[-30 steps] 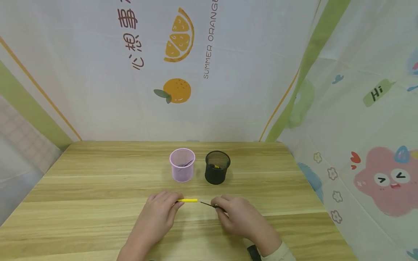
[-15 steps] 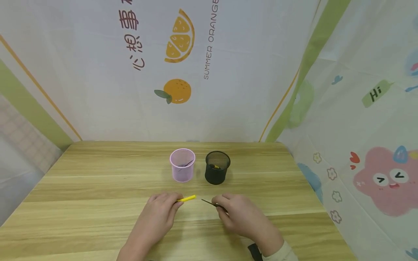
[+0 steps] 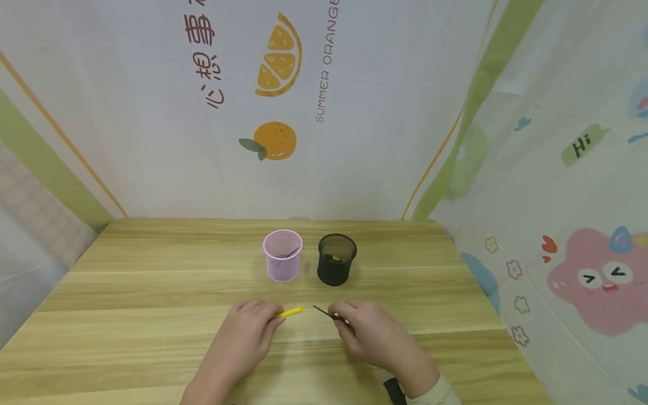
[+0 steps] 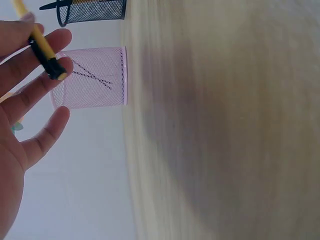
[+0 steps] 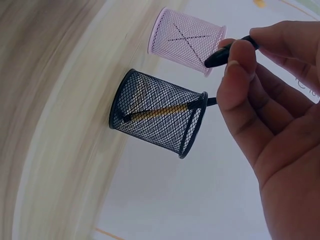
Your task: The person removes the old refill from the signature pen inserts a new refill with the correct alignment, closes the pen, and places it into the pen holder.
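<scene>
1. Left hand [image 3: 248, 329] pinches one yellow barrel [image 3: 292, 312] near its black end; the yellow end points toward the right hand [image 3: 367, 329], presumably to keep it unobstructed
2. Right hand pinches one dark slim piece [image 3: 322, 311] between thumb and fingers, its thin end exposed and facing the barrel, apart from it; this suggests alignment
3. Two mesh cups, one pink cup [image 3: 283, 273] and one black cup [image 3: 333, 275], stand upright beyond the hands, probably for reach without hindrance
4. Count inside: two crossed dark sticks [image 5: 185, 38] in the pink, one yellow-and-black pen [image 5: 160, 111] discernible in the black
</scene>
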Available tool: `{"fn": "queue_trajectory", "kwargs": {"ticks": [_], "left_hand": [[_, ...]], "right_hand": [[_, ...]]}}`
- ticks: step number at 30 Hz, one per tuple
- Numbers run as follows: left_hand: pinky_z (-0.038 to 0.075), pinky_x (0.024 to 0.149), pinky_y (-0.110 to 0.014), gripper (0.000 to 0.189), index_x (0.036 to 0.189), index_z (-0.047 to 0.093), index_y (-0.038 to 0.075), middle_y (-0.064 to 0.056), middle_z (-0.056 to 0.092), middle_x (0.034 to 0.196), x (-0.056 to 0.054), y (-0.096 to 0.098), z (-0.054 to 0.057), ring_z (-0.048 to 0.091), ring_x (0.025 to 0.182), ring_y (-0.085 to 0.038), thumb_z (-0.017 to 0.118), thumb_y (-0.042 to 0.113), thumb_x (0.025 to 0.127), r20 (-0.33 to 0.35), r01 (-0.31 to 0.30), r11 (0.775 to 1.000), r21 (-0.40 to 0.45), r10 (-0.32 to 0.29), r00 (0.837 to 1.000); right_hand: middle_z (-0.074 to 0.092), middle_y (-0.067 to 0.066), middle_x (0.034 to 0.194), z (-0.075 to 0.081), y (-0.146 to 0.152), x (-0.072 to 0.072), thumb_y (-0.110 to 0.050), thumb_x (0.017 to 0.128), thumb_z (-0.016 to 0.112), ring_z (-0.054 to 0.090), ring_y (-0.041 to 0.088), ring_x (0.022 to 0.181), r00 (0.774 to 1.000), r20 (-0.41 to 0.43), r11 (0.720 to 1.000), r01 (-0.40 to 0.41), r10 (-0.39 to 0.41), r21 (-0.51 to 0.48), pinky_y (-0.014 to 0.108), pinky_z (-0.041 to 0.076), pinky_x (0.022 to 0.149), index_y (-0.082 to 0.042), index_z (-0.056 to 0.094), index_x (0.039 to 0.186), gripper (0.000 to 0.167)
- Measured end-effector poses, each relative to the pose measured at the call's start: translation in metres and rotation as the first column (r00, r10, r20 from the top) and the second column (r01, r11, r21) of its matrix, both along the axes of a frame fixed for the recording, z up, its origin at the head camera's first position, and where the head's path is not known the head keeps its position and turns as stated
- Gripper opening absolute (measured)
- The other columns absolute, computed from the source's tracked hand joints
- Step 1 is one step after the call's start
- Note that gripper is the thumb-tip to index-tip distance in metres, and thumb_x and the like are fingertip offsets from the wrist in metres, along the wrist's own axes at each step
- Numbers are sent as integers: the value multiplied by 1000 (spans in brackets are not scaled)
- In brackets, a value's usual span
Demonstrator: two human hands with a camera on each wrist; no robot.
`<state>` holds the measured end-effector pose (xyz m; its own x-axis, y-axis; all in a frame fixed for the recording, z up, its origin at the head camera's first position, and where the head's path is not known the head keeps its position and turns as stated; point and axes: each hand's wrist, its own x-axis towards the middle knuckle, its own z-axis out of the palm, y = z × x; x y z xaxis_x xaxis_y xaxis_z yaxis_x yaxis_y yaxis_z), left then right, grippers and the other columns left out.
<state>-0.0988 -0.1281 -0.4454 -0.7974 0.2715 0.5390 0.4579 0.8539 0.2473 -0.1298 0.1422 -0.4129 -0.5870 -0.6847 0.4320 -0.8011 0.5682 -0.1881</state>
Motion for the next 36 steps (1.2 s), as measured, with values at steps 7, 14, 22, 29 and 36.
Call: {"fn": "queue_trajectory", "kwargs": {"ticks": [7, 14, 22, 29, 36], "left_hand": [[56, 88, -44, 17, 88, 75, 22, 13, 72, 89, 3, -5, -7, 64, 92, -10, 91, 25, 82, 90, -27, 993, -117, 37, 995], [54, 88, -50, 19, 84, 74, 25, 15, 68, 87, 4, -7, -11, 61, 90, -11, 92, 29, 78, 233, -47, 982, -184, 90, 968], [53, 88, -55, 18, 83, 74, 26, 14, 68, 85, 4, -5, -11, 60, 87, -12, 92, 30, 78, 330, -54, 982, -180, 112, 937], [54, 89, -56, 19, 84, 74, 25, 13, 68, 85, 4, -3, -11, 61, 86, -13, 91, 30, 79, 329, -58, 980, -192, 120, 937], [54, 90, -56, 17, 84, 73, 25, 13, 67, 85, 5, -4, -12, 61, 86, -12, 90, 27, 80, 338, -64, 979, -195, 128, 932]], "right_hand": [[76, -3, 95, 0, 1, 0, -2, 93, 74, 62, 1, 77, 1000, 7, 1000, 2, -2, -6, 19, 56, 71, -13, 72, 108, 18], [76, -3, 96, -3, 2, 0, -2, 93, 74, 66, 3, 81, 999, 42, 1000, 15, -16, 15, 20, 58, 74, -11, 73, 108, 17], [77, -3, 97, -9, 3, 0, -2, 92, 75, 67, 3, 83, 999, 47, 1000, 4, -5, 21, 21, 59, 75, -10, 73, 108, 18], [77, -2, 99, -11, 4, 0, -2, 92, 75, 69, 5, 85, 998, 61, 1000, 6, -8, 29, 22, 60, 76, -9, 73, 107, 18], [77, -3, 97, -11, 4, 2, -3, 93, 75, 66, 2, 83, 996, 85, 999, 17, -20, 39, 21, 59, 75, -10, 72, 108, 17]]}}
